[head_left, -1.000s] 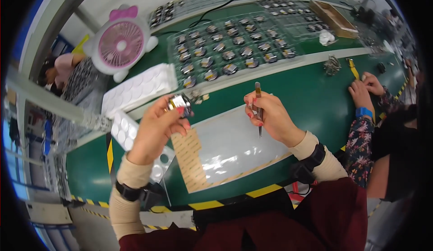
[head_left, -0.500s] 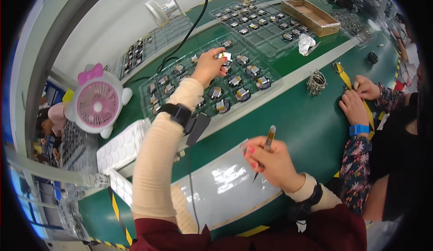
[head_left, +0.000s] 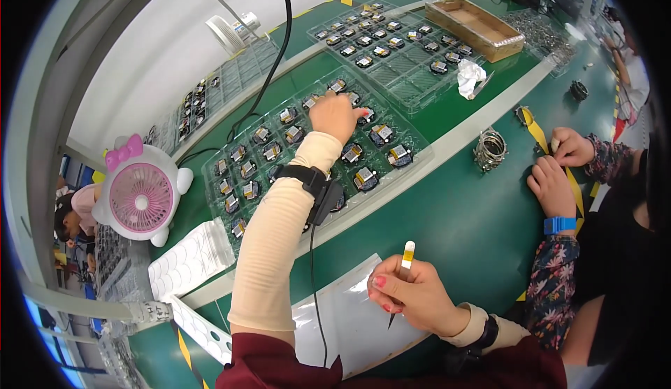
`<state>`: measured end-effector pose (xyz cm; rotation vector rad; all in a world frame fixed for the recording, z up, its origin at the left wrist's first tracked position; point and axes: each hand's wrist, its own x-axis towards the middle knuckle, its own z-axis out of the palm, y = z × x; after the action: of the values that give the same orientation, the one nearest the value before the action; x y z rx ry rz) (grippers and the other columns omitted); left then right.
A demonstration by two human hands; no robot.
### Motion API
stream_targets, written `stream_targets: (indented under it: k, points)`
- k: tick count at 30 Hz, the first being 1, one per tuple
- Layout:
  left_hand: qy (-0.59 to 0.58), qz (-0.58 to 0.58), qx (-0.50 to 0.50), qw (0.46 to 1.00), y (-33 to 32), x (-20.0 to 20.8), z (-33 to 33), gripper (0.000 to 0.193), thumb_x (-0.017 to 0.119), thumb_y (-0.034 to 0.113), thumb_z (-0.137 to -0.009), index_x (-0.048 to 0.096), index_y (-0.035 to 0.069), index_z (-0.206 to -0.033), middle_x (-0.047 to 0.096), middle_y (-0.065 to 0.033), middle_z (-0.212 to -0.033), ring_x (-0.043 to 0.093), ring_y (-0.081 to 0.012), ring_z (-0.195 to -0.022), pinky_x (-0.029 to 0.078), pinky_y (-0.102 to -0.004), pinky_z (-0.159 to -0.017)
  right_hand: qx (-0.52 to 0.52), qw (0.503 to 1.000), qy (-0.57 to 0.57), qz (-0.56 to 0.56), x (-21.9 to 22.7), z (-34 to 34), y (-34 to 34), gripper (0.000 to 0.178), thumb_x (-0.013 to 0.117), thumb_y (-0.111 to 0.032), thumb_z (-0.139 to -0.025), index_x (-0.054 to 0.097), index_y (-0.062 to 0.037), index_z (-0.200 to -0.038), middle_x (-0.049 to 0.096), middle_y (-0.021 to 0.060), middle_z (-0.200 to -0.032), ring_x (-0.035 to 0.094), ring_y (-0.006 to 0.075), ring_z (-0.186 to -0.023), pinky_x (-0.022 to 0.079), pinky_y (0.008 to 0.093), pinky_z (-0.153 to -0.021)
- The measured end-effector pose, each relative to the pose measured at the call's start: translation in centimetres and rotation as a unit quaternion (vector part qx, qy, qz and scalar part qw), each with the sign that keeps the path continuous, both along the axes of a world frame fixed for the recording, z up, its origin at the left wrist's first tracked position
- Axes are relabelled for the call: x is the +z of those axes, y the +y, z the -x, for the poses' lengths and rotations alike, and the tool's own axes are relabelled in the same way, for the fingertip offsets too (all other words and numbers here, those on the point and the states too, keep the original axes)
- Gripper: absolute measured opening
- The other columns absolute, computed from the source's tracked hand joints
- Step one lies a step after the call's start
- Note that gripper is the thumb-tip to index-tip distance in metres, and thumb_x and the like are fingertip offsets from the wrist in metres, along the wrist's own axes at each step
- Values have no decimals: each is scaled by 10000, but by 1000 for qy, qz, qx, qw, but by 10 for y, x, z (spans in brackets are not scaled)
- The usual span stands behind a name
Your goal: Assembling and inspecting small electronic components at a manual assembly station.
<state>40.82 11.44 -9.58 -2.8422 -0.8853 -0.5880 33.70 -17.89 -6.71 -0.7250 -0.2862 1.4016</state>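
Observation:
My left hand (head_left: 334, 118) reaches down into a clear plastic tray (head_left: 426, 141) of small round electronic modules. Its thumb is stretched to the right by one module (head_left: 365, 115), while the other fingertips are bent down and hidden, so I cannot tell whether they grip anything. Another module (head_left: 353, 99), dark with a silvery top, sits just beyond the thumb. My right hand (head_left: 412, 291) is closed around tweezers (head_left: 407, 255), their dark tip pointing down above a pale sheet (head_left: 342, 319) on the bench. Something small and pale shows by its fingertips, too blurred to name.
A second module tray (head_left: 398, 85) and a wooden box (head_left: 482, 29) lie farther back. To the left stand a pink-and-white fan (head_left: 142, 202) and white sheets (head_left: 192, 256). A co-worker's hands (head_left: 552, 176) handle yellow tape at right. A black cable (head_left: 279, 46) hangs over the tray.
My left hand has lowered into the tray; the module visible in its fingers before is no longer seen raised. My right hand has shifted slightly down, still holding the tweezers. The view has shifted.

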Motion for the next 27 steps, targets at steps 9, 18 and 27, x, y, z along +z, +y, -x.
stream_targets:
  k: [9, 18, 27]
  points:
    - [-29, 231, 49, 971, -5, -1, -12, 305, 656, 317, -734, 624, 19, -791, 604, -162, -790, 607, -296, -688, 489, -390, -615, 4, 997, -83, 6, -9, 3, 2, 112, 519, -50, -861, 558, -6, -956, 574, 56, -761, 441, 62, -545, 338, 178, -468]
    - [-243, 710, -52, 659, -100, 61, 102, 265, 538, 25, -812, 478, -17, -1067, 563, -56, -892, 580, -123, -709, 481, -245, -565, -212, 927, -309, -1, 0, -10, -3, 113, 515, -21, -853, 577, 1, -944, 547, 32, -752, 451, 54, -583, 348, 180, -501]
    - [-221, 721, -88, 651, -198, 48, 202, 186, 533, 26, -812, 539, -18, -993, 545, -16, -770, 485, -67, -609, 391, -200, -546, -245, 787, -556, -107, -8, 5, 2, 145, 534, 9, -824, 597, 6, -955, 505, 61, -898, 478, 77, -669, 395, 199, -561]
